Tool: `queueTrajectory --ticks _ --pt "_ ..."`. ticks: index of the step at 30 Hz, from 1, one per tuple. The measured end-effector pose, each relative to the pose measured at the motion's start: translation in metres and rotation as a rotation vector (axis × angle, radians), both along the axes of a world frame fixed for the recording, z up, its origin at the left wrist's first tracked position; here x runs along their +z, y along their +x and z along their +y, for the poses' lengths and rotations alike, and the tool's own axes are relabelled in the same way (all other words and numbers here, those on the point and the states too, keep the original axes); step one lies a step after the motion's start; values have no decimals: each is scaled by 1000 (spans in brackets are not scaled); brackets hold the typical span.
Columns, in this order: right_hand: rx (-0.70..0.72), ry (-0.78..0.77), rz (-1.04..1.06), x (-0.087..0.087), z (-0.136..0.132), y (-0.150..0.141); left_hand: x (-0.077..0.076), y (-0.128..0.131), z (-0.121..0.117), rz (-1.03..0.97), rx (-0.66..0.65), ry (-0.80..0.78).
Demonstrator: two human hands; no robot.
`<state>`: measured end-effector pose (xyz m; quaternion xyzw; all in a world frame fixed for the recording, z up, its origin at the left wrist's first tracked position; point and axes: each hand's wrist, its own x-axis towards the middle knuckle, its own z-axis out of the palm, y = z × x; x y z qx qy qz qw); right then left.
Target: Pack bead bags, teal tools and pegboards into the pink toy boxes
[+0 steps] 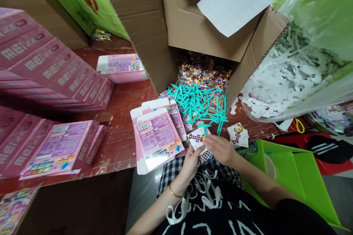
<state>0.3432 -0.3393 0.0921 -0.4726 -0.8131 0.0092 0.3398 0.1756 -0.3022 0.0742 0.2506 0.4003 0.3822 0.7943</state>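
- Red worktop (124, 121), worn at the edges, with a green printed sheet (82, 0) behind it
- Open cardboard box (204, 25) on its far side, white paper (234, 7) draped over the top; inside, many small multicoloured pieces (204, 71), and a loose heap of teal sticks (195, 99) spilling toward the person
- Left hand (190, 161): grasping a white card (195, 137) with a pixel-style pattern, just in front of the heap
- Right hand (222, 149): fingers bent over the card, fingertips at the lower end of a T-shaped teal piece (204, 127); cannot tell whether they pinch it or only press
- Small piece with a coloured grid (206, 156) just below the card, between the hands
- More patterned cards (238, 135) near the right hand, on the worktop
- Flat pink cartons (157, 139) overlapping, left of the left hand; stacked pink boxes (60, 62) farther left
- Clear bag (284, 77) of white pieces, right of the cardboard box
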Motion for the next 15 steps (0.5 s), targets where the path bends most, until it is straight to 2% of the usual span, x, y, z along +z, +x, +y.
queueTrajectory --ticks 4,9,10,13,14,15 --pt "51 -84 121 -5 -25 -22 -2 6 -6 -14 38 17" --pt "28 -189 448 -3 -23 -19 1 1 -7 58 -29 192" --pt "-23 -177 504 -1 -19 -16 2 -1 -6 62 -38 210" --pt "-306 -148 704 12 -2 -6 10 -9 0 32 -123 235" --pt "-347 -226 784 18 5 -4 14 -12 2 12 -183 241" --pt "-321 -367 855 25 12 -2 19 -16 2 -9 -248 246"
